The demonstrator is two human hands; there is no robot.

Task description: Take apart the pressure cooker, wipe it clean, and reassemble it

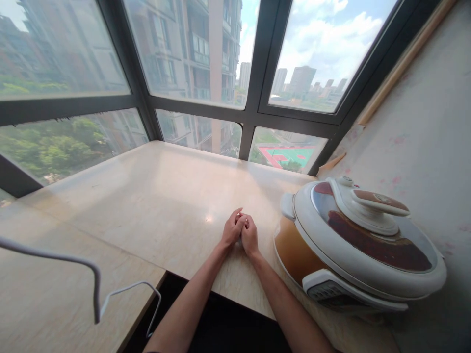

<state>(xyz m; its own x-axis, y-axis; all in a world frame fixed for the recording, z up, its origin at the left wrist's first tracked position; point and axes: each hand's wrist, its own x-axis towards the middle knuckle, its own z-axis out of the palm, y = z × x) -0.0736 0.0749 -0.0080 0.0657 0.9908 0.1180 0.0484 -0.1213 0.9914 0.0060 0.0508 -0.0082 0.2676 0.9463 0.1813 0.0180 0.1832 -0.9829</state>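
My left hand and my right hand are clasped together just above or on the pale marbled counter. The fingers of both are closed and wrapped round one another. Whatever may lie between the palms is hidden. To the right of my right hand, a short gap away, stands a large white and brown electric cooker with its lid on.
Dark-framed windows border the counter at the back and left. A papered wall rises behind the cooker. A grey-white cable curves across the lower left, near the counter's front edge.
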